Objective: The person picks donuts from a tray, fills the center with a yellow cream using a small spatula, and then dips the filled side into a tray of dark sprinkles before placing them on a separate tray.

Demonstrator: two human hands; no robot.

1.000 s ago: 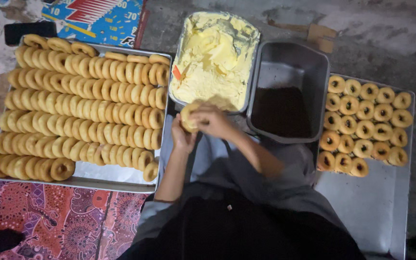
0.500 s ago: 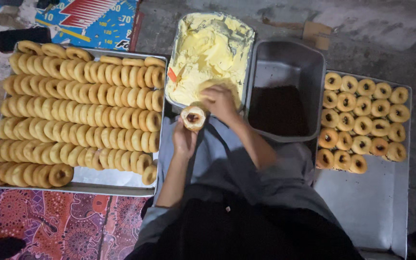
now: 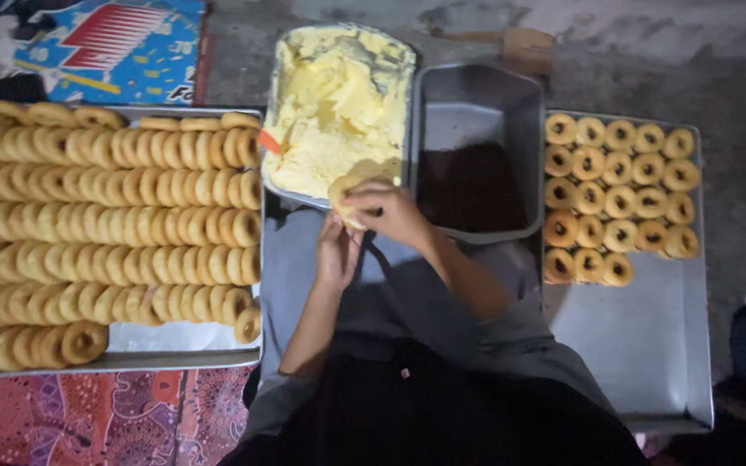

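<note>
My left hand (image 3: 337,252) and my right hand (image 3: 390,212) hold one ring-shaped pastry (image 3: 347,186) between them, at the near edge of a metal pan (image 3: 280,183) heaped with pale yellow cream (image 3: 338,108). The right hand lies over the pastry from the right. The left hand supports it from below. A small orange spatula tip (image 3: 269,141) pokes out of the cream at the pan's left side.
A large tray (image 3: 174,355) on the left carries several rows of plain rings (image 3: 105,233). A deep metal pan (image 3: 511,91) with dark filling (image 3: 472,185) stands beside the cream. On the right tray (image 3: 649,345), filled rings (image 3: 619,198) lie flat at the far end.
Both hands have carried the pastry up from my lap to the edge of the cream pan, and the right hand now covers it.
</note>
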